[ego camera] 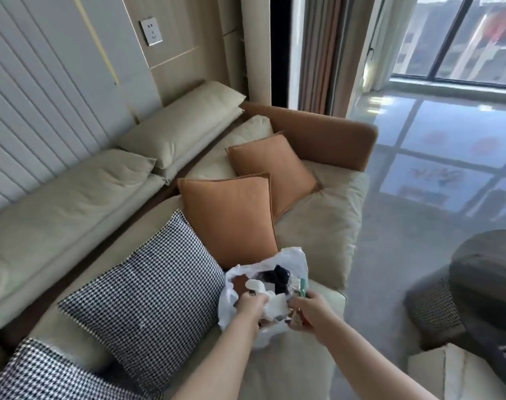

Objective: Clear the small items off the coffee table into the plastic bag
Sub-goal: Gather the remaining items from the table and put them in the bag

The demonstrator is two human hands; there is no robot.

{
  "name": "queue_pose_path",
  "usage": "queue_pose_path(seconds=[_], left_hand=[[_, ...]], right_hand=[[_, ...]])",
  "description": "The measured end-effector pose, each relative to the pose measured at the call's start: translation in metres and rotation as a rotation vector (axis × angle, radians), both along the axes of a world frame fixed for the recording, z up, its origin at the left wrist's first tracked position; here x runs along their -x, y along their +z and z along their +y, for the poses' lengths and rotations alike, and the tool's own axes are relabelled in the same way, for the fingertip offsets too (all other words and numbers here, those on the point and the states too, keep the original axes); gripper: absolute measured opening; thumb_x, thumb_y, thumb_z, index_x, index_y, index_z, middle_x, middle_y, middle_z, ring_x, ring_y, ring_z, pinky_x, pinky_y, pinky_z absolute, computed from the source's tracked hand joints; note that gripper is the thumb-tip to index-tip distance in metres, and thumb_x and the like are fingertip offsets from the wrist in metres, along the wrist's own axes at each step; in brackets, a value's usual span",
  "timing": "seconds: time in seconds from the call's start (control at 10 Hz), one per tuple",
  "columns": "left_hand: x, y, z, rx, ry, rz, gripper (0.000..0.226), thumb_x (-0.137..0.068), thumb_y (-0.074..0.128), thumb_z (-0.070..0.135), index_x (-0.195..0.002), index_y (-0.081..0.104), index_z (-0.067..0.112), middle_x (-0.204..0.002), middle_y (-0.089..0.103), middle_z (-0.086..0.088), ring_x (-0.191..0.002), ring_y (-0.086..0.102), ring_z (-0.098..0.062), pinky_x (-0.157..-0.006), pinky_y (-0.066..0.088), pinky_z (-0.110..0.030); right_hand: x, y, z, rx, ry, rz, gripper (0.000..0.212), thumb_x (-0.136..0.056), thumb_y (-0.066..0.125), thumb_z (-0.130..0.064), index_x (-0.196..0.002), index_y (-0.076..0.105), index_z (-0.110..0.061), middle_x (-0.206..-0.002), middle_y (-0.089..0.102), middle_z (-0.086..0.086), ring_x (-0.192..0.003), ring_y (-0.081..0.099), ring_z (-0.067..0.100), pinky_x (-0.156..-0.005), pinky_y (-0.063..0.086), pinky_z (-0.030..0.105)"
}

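A white plastic bag sits open on the front edge of the sofa seat, with several small items inside, among them something black and a white piece. My left hand grips the bag's near left rim. My right hand holds the near right rim, with a green item sticking up beside its fingers. The coffee table is a dark, blurred shape at the right edge.
A beige sofa with an orange armrest carries two orange cushions and houndstooth cushions. Shiny floor stretches to a large window at the right. A pale seat is at the bottom right corner.
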State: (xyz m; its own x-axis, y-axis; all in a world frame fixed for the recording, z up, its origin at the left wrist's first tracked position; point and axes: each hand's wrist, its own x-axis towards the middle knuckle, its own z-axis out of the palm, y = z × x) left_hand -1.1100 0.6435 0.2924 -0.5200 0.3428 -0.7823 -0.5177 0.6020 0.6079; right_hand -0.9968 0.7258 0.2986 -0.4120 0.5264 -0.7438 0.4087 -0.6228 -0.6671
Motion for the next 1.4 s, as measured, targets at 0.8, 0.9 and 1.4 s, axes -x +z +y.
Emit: queue_pose_path(seconds=[0.8,0.9,1.4], left_hand=[[0.063,-0.063,0.036,0.272,0.108,0.147,0.044,-0.091,0.052,0.008,-0.135,0.046,0.007,-0.132,0.055,-0.016,-0.120,0.054,-0.033,-0.101,0.045,-0.040],[0.053,-0.051,0.036,0.276,-0.067,0.122,0.048,-0.092,0.049,0.009,-0.139,0.040,0.009,-0.135,0.051,-0.014,-0.122,0.052,-0.031,-0.104,0.043,-0.039],[-0.052,-0.025,0.001,0.024,-0.767,0.291,0.030,-0.088,0.054,0.016,-0.116,0.060,0.008,-0.116,0.064,-0.016,-0.108,0.063,-0.032,-0.095,0.050,-0.037]], right_hand=[[0.086,-0.064,0.065,-0.031,0.189,-0.252,0.031,-0.082,0.051,-0.002,-0.111,0.051,-0.012,-0.085,0.054,0.011,-0.078,0.051,0.024,-0.063,0.041,0.029],[0.076,-0.054,0.054,-0.027,0.174,-0.216,0.030,-0.082,0.055,-0.005,-0.112,0.052,-0.008,-0.094,0.057,0.015,-0.078,0.051,0.023,-0.066,0.043,0.030],[-0.059,-0.005,-0.029,-0.448,0.177,-0.473,0.031,-0.084,0.052,-0.009,-0.110,0.063,0.004,-0.108,0.066,0.021,-0.095,0.063,0.032,-0.079,0.050,0.036]])
